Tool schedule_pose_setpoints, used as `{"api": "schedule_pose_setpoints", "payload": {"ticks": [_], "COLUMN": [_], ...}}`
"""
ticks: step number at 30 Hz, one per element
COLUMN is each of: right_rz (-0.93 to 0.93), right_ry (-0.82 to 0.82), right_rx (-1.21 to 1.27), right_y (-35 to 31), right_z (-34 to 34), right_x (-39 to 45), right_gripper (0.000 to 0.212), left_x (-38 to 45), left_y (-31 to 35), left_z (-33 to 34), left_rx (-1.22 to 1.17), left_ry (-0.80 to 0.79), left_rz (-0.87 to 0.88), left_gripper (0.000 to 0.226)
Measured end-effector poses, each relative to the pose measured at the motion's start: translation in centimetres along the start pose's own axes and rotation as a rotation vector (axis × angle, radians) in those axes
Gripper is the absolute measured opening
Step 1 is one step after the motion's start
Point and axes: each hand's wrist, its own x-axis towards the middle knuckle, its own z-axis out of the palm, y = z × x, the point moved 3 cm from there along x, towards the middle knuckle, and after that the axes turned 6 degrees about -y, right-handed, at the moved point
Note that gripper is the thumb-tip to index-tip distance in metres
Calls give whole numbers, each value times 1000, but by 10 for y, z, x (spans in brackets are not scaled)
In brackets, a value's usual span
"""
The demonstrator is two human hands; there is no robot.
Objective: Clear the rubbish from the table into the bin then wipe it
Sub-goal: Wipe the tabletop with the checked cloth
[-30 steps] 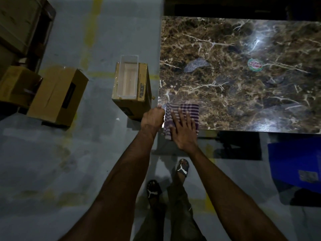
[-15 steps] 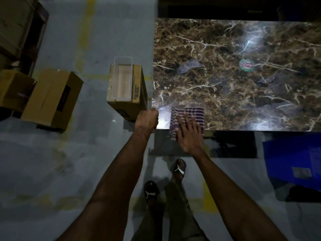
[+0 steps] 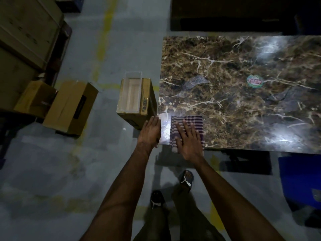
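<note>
A brown marble table [image 3: 243, 108] fills the upper right. At its near left corner lies a purple-and-white striped cloth [image 3: 194, 121]. My right hand [image 3: 188, 140] presses flat on the cloth with fingers spread. My left hand [image 3: 150, 132] rests against the table's left edge at that corner; how its fingers lie is not clear. A clear plastic bin [image 3: 131, 92] sits on a cardboard box [image 3: 145, 101] just left of the table. A round green-and-red sticker [image 3: 254, 81] is on the table surface.
Cardboard boxes [image 3: 69, 108] lie on the grey floor at left, with wooden crates [image 3: 26, 37] behind them. A blue container [image 3: 302, 180] stands at the right under the table's near edge. My sandalled feet [image 3: 186, 179] are below the table edge.
The cloth and my right hand have slid a little to the right along the near edge. My left hand stays at the table corner. The view has shifted slightly.
</note>
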Motion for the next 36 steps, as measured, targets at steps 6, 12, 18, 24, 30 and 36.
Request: {"api": "schedule_pose_setpoints", "payload": {"ticks": [6, 12, 18, 24, 30, 36], "right_rz": [-83, -68, -19, -33, 126, -62], "right_ry": [-83, -45, -30, -30, 5, -71], "right_rx": [-43, -54, -53, -80, -56, -72], "right_y": [-41, -2, -43, -9, -55, -40], "right_z": [8, -9, 0, -13, -5, -15], "right_x": [27, 26, 55, 25, 80, 51], "right_gripper": [68, 61, 62, 61, 64, 60], "left_x": [5, 7, 7, 13, 21, 25], "left_y": [0, -8, -18, -28, -29, -35], "left_z": [2, -3, -27, -18, -22, -20], "left_rx": [-88, 14, -44, -45, -11, -39], "left_ry": [108, 20, 187, 61, 46, -16], "left_rz": [-8, -61, 12, -55, -9, -35], "left_gripper": [85, 103, 20, 106, 119, 122]}}
